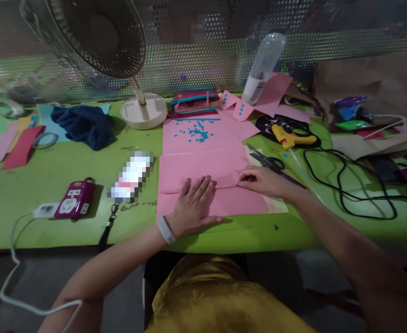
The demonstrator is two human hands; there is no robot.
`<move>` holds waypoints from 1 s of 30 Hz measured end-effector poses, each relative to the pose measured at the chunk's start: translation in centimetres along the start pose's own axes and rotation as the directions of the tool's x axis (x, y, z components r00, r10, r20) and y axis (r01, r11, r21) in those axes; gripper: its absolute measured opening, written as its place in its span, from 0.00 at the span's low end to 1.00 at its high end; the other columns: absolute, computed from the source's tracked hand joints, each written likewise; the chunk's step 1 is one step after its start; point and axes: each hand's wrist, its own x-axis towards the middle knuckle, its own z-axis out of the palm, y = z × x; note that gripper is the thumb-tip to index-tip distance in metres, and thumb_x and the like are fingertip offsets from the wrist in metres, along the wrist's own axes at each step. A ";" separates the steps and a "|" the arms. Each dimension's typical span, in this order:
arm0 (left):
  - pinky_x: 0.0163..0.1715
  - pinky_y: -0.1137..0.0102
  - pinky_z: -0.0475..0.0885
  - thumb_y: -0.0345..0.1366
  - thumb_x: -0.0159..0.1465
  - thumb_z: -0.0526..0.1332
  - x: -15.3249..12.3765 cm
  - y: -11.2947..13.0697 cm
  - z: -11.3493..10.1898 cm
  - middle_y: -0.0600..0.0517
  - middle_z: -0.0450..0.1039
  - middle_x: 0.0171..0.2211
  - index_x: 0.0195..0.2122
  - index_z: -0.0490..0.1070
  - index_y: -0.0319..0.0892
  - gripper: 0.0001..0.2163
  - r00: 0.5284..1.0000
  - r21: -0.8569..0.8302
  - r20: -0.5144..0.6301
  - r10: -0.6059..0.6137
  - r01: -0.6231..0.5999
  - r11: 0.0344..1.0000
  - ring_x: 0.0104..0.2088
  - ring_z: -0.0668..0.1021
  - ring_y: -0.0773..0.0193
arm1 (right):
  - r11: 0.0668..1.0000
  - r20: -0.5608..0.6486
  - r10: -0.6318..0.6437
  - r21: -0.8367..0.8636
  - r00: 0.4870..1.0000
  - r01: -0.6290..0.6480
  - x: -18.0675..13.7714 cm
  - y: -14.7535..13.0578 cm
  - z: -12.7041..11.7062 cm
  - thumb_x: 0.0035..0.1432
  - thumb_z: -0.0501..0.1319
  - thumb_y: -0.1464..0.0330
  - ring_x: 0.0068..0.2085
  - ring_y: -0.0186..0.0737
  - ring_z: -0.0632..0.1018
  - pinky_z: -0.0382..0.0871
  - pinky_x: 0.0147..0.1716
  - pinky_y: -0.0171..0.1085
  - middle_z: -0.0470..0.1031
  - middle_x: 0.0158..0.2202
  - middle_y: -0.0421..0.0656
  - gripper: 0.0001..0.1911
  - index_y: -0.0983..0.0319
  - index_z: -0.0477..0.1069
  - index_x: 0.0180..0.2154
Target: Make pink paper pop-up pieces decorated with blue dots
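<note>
A folded sheet of pink paper (179,171) lies in front of me over another pink sheet (241,203). My left hand (194,208) rests flat on it, fingers spread across the folded edge. At the fold's right end, my right hand (255,179) pinches the edge of the paper between thumb and fingers. Just beyond my right hand lie black scissors (269,161), partly hidden by the hand. Farther back, small blue paper bits (200,133) are scattered on a pink sheet.
A white fan (144,111) stands at the back. On the left are a phone (131,175), a purple power adapter (76,199) with a cable, and a dark blue cloth (83,125). A yellow glue gun (290,136), its black cord (342,185) and a clear bottle (264,67) lie right.
</note>
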 end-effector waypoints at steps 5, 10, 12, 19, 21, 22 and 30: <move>0.68 0.51 0.39 0.65 0.64 0.46 0.0 0.0 0.0 0.43 0.48 0.71 0.72 0.42 0.45 0.42 1.000 0.002 -0.003 -0.020 0.020 1.000 0.71 0.52 0.51 | 1.000 0.008 0.022 -0.012 1.000 -0.022 0.0 -0.2 -0.1 0.59 0.60 0.60 0.37 0.42 0.75 0.67 0.37 0.39 0.77 0.36 0.46 0.12 0.62 0.75 0.35; 0.68 0.49 0.38 0.65 0.63 0.48 0.0 -0.1 0.0 0.43 0.46 0.71 0.72 0.42 0.46 0.42 0.999 -0.004 -0.052 -0.007 0.007 1.000 0.71 0.51 0.49 | 0.998 0.014 0.028 -0.053 1.000 -0.027 0.3 -0.4 -0.2 0.59 0.60 0.63 0.37 0.41 0.75 0.66 0.37 0.38 0.77 0.35 0.45 0.10 0.62 0.75 0.34; 0.68 0.49 0.36 0.65 0.63 0.47 0.0 -0.1 -0.1 0.43 0.47 0.71 0.72 0.42 0.46 0.41 0.999 -0.002 -0.041 -0.007 0.007 1.000 0.71 0.51 0.49 | 0.997 0.016 0.018 -0.070 1.000 -0.017 0.3 -0.5 -0.2 0.59 0.60 0.64 0.37 0.41 0.75 0.65 0.37 0.38 0.77 0.35 0.45 0.09 0.62 0.75 0.34; 0.69 0.50 0.37 0.65 0.63 0.46 0.2 -0.5 -0.1 0.44 0.46 0.72 0.71 0.46 0.45 0.41 1.000 -0.011 0.015 -0.021 0.021 1.000 0.71 0.49 0.51 | 0.997 0.011 0.016 -0.077 1.000 -0.015 0.3 -0.6 -0.2 0.59 0.59 0.64 0.36 0.41 0.74 0.64 0.36 0.38 0.77 0.35 0.46 0.09 0.62 0.74 0.33; 0.69 0.51 0.37 0.65 0.63 0.46 0.2 -0.5 -0.1 0.45 0.46 0.72 0.71 0.46 0.46 0.41 0.999 -0.015 0.018 -0.029 0.029 0.999 0.71 0.49 0.51 | 0.997 0.026 0.004 -0.075 1.000 -0.002 0.3 -0.5 -0.3 0.60 0.59 0.63 0.36 0.41 0.74 0.64 0.35 0.38 0.77 0.35 0.46 0.10 0.62 0.74 0.34; 0.69 0.51 0.36 0.66 0.63 0.46 0.2 -0.5 -0.2 0.45 0.46 0.72 0.71 0.46 0.47 0.41 0.999 -0.017 0.021 -0.032 0.032 0.999 0.71 0.49 0.51 | 0.997 0.030 -0.001 -0.071 1.000 0.003 0.3 -0.4 -0.3 0.60 0.59 0.62 0.36 0.41 0.74 0.64 0.35 0.38 0.77 0.35 0.46 0.10 0.62 0.74 0.34; 0.68 0.50 0.37 0.67 0.62 0.45 0.3 -0.3 -0.3 0.43 0.45 0.72 0.71 0.48 0.46 0.42 0.999 -0.015 0.035 -0.035 0.036 0.999 0.71 0.52 0.50 | 0.998 0.014 -0.010 -0.066 1.000 0.011 0.2 -0.3 0.0 0.60 0.60 0.62 0.36 0.42 0.75 0.65 0.35 0.38 0.77 0.35 0.46 0.10 0.61 0.75 0.34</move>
